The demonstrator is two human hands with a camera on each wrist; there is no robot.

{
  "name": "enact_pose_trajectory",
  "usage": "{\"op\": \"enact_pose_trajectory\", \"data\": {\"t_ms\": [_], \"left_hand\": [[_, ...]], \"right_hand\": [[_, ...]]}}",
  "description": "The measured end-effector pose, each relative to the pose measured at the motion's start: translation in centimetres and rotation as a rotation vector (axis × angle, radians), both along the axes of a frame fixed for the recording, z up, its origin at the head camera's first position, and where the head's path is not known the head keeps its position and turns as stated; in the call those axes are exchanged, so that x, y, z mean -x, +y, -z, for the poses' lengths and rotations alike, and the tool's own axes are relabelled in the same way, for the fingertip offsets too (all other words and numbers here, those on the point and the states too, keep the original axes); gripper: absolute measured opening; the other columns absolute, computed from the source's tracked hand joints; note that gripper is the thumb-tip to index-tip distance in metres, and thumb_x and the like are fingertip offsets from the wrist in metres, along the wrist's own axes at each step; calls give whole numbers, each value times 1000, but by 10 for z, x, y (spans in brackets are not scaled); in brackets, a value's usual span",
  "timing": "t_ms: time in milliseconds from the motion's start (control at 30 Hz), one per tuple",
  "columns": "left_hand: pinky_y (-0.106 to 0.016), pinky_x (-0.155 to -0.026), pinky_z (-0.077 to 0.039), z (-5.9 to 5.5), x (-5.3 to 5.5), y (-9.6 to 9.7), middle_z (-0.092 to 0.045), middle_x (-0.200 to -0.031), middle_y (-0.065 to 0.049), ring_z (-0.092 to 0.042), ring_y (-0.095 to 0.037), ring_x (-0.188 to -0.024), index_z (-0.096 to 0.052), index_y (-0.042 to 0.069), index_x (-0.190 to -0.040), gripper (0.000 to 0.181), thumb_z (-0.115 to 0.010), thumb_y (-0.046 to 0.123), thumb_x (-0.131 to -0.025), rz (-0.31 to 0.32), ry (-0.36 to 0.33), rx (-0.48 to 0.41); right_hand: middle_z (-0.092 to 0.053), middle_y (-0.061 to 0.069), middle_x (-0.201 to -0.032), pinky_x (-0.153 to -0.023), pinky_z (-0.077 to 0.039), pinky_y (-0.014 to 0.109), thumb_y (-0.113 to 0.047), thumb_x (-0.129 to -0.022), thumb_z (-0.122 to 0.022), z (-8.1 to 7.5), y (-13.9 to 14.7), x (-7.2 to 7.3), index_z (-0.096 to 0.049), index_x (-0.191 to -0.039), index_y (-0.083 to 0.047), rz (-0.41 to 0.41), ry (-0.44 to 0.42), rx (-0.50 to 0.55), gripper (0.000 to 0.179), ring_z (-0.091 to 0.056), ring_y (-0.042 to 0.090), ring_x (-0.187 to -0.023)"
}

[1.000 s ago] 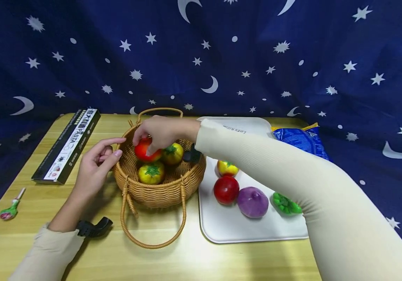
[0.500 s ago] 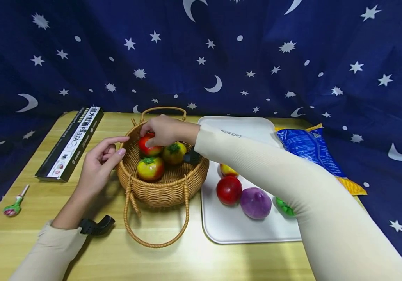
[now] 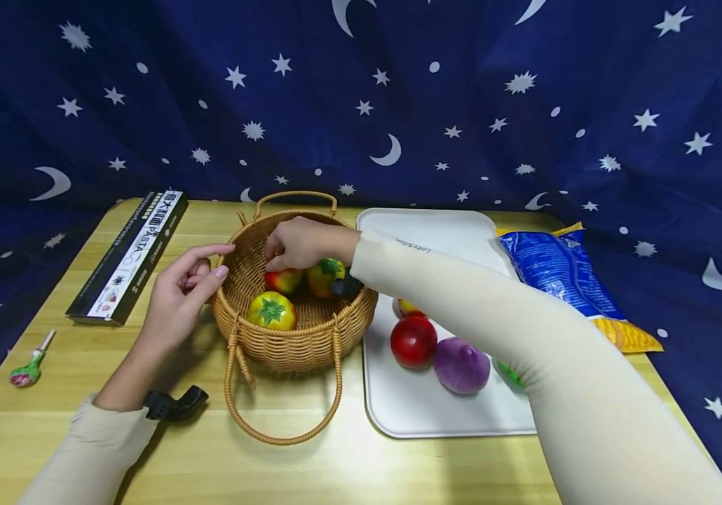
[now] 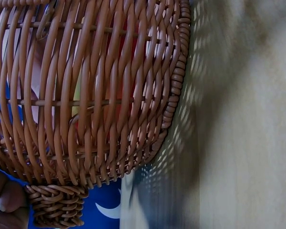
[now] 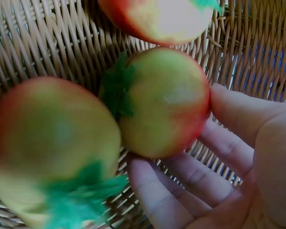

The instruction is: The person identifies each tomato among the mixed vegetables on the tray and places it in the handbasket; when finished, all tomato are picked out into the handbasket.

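Note:
In the head view, a wicker basket (image 3: 294, 347) stands on the table with red-and-yellow tomatoes in it. My right hand (image 3: 301, 242) reaches down inside and holds a tomato (image 3: 283, 280), its thumb and fingers around the fruit in the right wrist view. Two other tomatoes lie close by: one at the front (image 3: 273, 311), one to the right (image 3: 326, 277) partly covered by the wrist. My left hand (image 3: 178, 287) is at the basket's left rim, index finger and thumb tips right at the wicker. The left wrist view mostly shows the basket's woven side (image 4: 95, 86).
A white tray (image 3: 392, 414) to the right bears a red round fruit (image 3: 413, 341), a purple onion-shaped piece (image 3: 462, 366) and partly hidden pieces. Behind it lies a blue-and-yellow bag (image 3: 556, 263). A pasta box (image 3: 130, 259) and a lollipop (image 3: 26, 372) are at the left.
My right hand has lowered the tomato deeper into the basket and shifted slightly right, toward the other tomatoes. My left hand has stayed at the rim. The head view has shifted a little.

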State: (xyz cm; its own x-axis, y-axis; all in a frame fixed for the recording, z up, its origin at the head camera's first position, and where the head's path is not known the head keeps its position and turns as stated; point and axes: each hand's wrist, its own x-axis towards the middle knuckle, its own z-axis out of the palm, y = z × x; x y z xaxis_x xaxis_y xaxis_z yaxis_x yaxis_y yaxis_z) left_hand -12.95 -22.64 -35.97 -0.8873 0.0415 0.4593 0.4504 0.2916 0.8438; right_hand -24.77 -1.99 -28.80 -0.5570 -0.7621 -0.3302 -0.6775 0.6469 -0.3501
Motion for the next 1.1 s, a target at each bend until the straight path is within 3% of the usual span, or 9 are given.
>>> {"op": "enact_pose_trajectory", "data": {"t_ms": [167, 333, 433, 567, 700, 833, 933, 1100], "left_hand": [[-29, -47, -25, 0, 0, 0, -33, -69, 1, -28, -11, -54, -66, 1, -129, 30, -64, 3, -99, -1, -2, 2], [-29, -47, -25, 0, -1, 0, -33, -69, 1, -28, -11, -54, -66, 1, -130, 30, -64, 3, -100, 2, -12, 2], [-29, -48, -25, 0, -1, 0, -33, -70, 1, -29, -11, -54, -66, 1, -129, 30, -64, 3, -100, 0, -10, 5], [-29, -48, -25, 0, -1, 0, -32, -69, 1, -29, -11, -54, -67, 1, -129, 29, -63, 3, -100, -10, 1, 12], [-29, -48, -25, -1, -2, 0, -32, -69, 1, -28, -11, -54, -67, 0, -129, 30, -63, 3, -100, -9, -4, 15], [-29, -47, -25, -1, -3, 1, -31, -69, 3, -28, -11, -54, -66, 0, -129, 29, -63, 3, -100, -14, -12, 7], [-29, -47, -25, -2, -4, 2, -31, -69, 3, -28, -11, -54, -66, 1, -129, 29, -63, 4, -100, -17, -14, 6], [-29, -48, -25, -3, -4, 2, -31, -69, 3, -28, -12, -54, -66, 0, -129, 30, -63, 2, -100, -12, -3, 3]], "right_hand": [[-70, -3, -116, -94, -46, 28, -34, -102, -64, -8, 1, 1, -74, -122, -18, -9, 11, 15, 28, -61, 14, -107], [-71, -3, -119, -96, -46, 26, -32, -103, -63, -31, 9, -5, -71, -127, -14, -13, -4, 71, 32, -62, 11, -111], [-72, -3, -117, -97, -46, 25, -29, -103, -63, -50, 21, -13, -70, -129, -11, -39, -14, 176, 33, -63, 9, -110], [-71, -4, -120, -98, -48, 24, -24, -103, -64, -73, 45, -26, -70, -129, -11, -54, -31, 407, 30, -65, 7, -111], [-67, -6, -127, -100, -48, 25, -21, -102, -66, -93, 78, -46, -68, -131, -12, 5, -66, 631, 31, -64, 6, -114], [-66, -6, -131, -102, -48, 31, -19, -100, -68, -104, 116, -69, -67, -133, -13, 96, -44, 780, 34, -62, 8, -119], [-67, -3, -131, -100, -50, 33, -15, -99, -69, -104, 147, -86, -68, -133, -13, 182, 2, 846, 34, -62, 12, -121], [-66, 7, -131, -97, -53, 32, -6, -96, -71, -94, 190, -114, -68, -133, -11, 320, 10, 902, 37, -62, 21, -122]]}}
